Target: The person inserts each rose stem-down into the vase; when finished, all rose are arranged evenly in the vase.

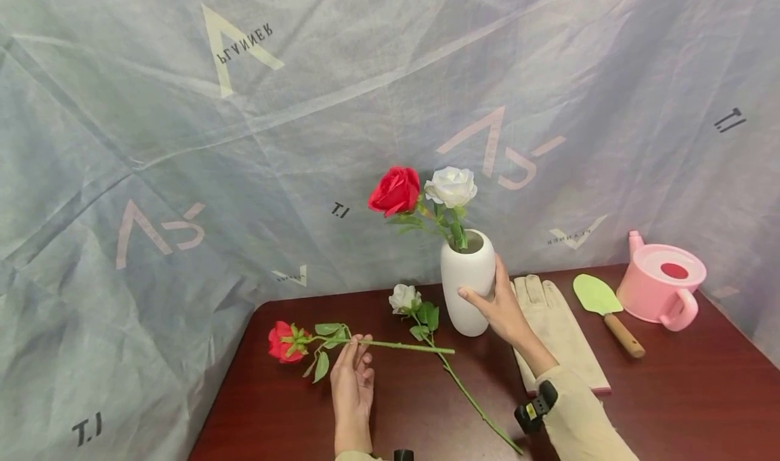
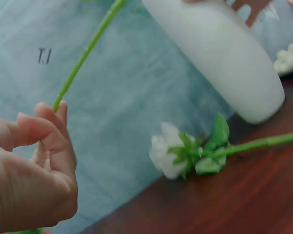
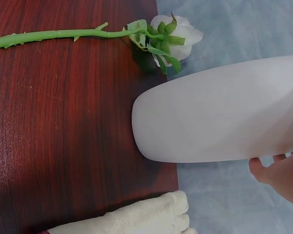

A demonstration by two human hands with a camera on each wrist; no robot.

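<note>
Red rose (image 1: 285,342) at far L, held above the table (image 1: 274,413), bloom pointing L, bare stem (image 1: 402,345) running R. L hand (image 1: 353,386) has that stem pinched btwn thumb & fingertips, near the leaves. Light hold, I'd say: if the cut end knocks something, the stem could roll or slip, esp. w/ the bloom's wt hanging off the other side.

Next R, loose white rose (image 1: 404,299) on the table, its stem slanting toward the near edge. In the head view the held stem's end crosses over it, so a low sweep could snag it & drag it along.

Then the white vase (image 1: 466,288), near the table's back edge, w/ a red bloom (image 1: 396,190) & a white bloom (image 1: 451,187) in its mouth, both leaning L. Tall, narrow base, so a sideways bump might topple it; can't tell if the base sits quite flat. The leaning stems could also block a third, or get pushed out.

R hand (image 1: 506,312) grips the vase's R side, thumb in front. Too hard a push there = tip risk.

Far R: cream glove (image 1: 551,325) next to the vase, trowel (image 1: 624,336), pink watering can (image 1: 655,288). Glove's close enough that the R forearm could shift it.
</note>
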